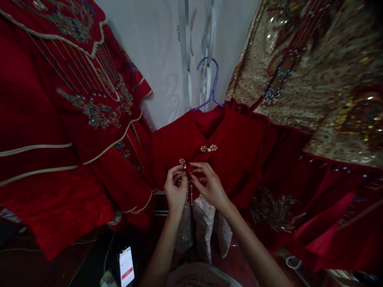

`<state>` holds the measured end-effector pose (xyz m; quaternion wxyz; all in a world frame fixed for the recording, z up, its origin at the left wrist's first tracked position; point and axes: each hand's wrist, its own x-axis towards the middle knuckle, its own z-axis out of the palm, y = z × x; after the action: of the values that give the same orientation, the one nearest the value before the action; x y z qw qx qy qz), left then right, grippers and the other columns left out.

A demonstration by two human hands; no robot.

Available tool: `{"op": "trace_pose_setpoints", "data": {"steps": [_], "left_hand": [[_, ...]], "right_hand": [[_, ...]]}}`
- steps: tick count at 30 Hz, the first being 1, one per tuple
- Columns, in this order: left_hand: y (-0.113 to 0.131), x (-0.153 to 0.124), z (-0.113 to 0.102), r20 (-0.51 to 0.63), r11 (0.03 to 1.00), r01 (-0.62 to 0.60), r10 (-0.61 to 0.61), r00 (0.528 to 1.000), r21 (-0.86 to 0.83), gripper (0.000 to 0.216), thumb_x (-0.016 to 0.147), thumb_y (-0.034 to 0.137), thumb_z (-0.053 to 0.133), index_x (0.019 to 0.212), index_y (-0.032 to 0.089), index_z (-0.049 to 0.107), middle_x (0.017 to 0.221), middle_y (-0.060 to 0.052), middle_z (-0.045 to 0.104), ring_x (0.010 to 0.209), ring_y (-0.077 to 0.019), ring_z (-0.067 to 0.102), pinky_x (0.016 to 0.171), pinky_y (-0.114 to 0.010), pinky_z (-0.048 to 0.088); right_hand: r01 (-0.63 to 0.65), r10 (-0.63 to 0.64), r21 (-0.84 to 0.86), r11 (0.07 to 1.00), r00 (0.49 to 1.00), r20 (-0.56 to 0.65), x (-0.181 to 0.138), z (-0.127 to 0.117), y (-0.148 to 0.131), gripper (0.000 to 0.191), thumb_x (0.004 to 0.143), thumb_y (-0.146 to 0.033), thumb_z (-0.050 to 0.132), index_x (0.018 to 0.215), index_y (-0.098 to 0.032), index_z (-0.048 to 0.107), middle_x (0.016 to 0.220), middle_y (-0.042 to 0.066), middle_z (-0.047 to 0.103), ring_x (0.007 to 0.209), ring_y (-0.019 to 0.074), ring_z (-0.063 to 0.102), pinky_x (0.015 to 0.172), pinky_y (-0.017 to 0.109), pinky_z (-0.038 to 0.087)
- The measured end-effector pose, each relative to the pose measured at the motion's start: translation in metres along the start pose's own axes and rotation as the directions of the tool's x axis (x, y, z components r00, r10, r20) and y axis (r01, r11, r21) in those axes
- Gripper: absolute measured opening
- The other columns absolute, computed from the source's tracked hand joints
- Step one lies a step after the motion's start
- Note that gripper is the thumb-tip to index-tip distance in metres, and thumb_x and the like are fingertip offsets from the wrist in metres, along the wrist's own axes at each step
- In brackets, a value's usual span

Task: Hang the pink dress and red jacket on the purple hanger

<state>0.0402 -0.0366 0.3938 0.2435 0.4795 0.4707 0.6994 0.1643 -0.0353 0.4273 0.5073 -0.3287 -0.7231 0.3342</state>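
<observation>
At far left hangs a red velvet robe (pixel 60 131), trimmed in cream piping and sewn with gold and blue bead embroidery, its sleeve falling toward the middle. Below it, low in the view, a phone (pixel 126 266) with a lit white screen lies on the dark floor. Behind, a white wall (pixel 155 59) shows between the garments.

At centre, a red jacket (pixel 245 159) hangs from a purple wire hanger (pixel 211 85), its front facing the camera. The left hand (pixel 176 189) is raised against the jacket's front, thumb and forefinger pinched together on the cloth just under a beaded flower clasp (pixel 182 162). Thin bead strands (pixel 189 196) dangle between the two hands, below the clasp. The right hand (pixel 210 185) sits just beside the left, nearly touching it, its fingertips also pinched on the jacket's red cloth next to that clasp, with the forefinger stretched toward it. Whether either hand grips the clasp itself cannot be told. A second beaded clasp (pixel 208 148) sits higher on the jacket, near the collar and apart from both hands. Pale silvery fabric (pixel 203 227) hangs below the jacket's hem, between the forearms.

Rightward, a heavy gold sequined garment (pixel 326 79) with red and blue beading fills the upper corner, over more dark red cloth (pixel 329 215) with dim gold embroidery.
</observation>
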Motion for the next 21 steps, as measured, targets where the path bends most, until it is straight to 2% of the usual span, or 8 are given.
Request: {"op": "trace_pose_setpoints", "data": {"steps": [6,9,12,14,17,21], "left_hand": [[0.006,-0.003,0.004,-0.009,1.0,-0.017,0.017,1.0,0.027,0.029,0.078,0.015,0.06,0.106,0.019,0.054,0.107,-0.006,0.059,0.089,-0.0119,0.059,0.086,-0.028,0.051],[0.01,-0.001,0.003,0.017,0.999,0.02,-0.019,1.0,-0.048,0.027,0.078,0.016,0.06,0.104,0.019,0.053,0.105,-0.006,0.059,0.088,-0.0118,0.06,0.084,-0.027,0.052],[0.012,0.001,0.002,0.019,0.993,0.061,-0.059,0.998,-0.103,0.027,0.076,0.014,0.061,0.102,0.018,0.053,0.104,-0.006,0.059,0.088,-0.0111,0.06,0.082,-0.026,0.052],[0.013,0.003,0.002,0.033,0.992,0.068,-0.065,0.997,-0.108,0.028,0.075,0.013,0.061,0.101,0.018,0.053,0.103,-0.006,0.059,0.088,-0.0109,0.061,0.083,-0.025,0.052],[0.013,0.006,0.0,0.074,0.991,0.075,-0.068,0.995,-0.107,0.03,0.073,0.011,0.061,0.102,0.018,0.053,0.095,-0.004,0.061,0.086,-0.0113,0.062,0.08,-0.025,0.053],[0.012,0.012,-0.001,0.104,0.99,0.086,-0.074,0.992,-0.114,0.03,0.072,0.011,0.062,0.1,0.017,0.053,0.092,-0.004,0.063,0.082,-0.0106,0.063,0.077,-0.024,0.053]], "right_hand": [[-0.015,0.014,-0.013,1.0,0.994,-0.107,0.004,0.004,0.011,0.019,0.088,-0.027,0.056,0.106,-0.021,0.055,0.105,0.006,0.056,0.096,0.0152,0.06,0.077,0.027,0.056],[-0.041,0.05,0.067,0.997,0.989,-0.14,0.006,0.005,0.009,0.019,0.086,-0.033,0.059,0.102,-0.022,0.055,0.101,0.005,0.058,0.093,0.0149,0.061,0.077,0.027,0.056],[-0.053,0.082,0.176,0.983,0.983,-0.163,0.009,0.006,0.007,0.019,0.085,-0.035,0.061,0.097,-0.022,0.056,0.097,0.004,0.058,0.088,0.0145,0.063,0.07,0.026,0.057],[-0.045,0.075,0.163,0.986,0.979,-0.187,0.012,0.006,0.006,0.017,0.084,-0.036,0.061,0.092,-0.021,0.059,0.096,0.004,0.057,0.086,0.0142,0.063,0.07,0.025,0.056],[-0.038,0.056,0.101,0.994,0.981,-0.185,0.015,0.003,0.004,0.018,0.084,-0.036,0.062,0.094,-0.021,0.06,0.098,0.005,0.058,0.085,0.0139,0.064,0.073,0.026,0.055],[-0.053,0.07,0.102,0.993,0.983,-0.168,0.017,-0.009,0.002,0.024,0.082,-0.035,0.063,0.1,-0.022,0.055,0.097,0.004,0.062,0.081,0.0133,0.064,0.068,0.024,0.054]]}}
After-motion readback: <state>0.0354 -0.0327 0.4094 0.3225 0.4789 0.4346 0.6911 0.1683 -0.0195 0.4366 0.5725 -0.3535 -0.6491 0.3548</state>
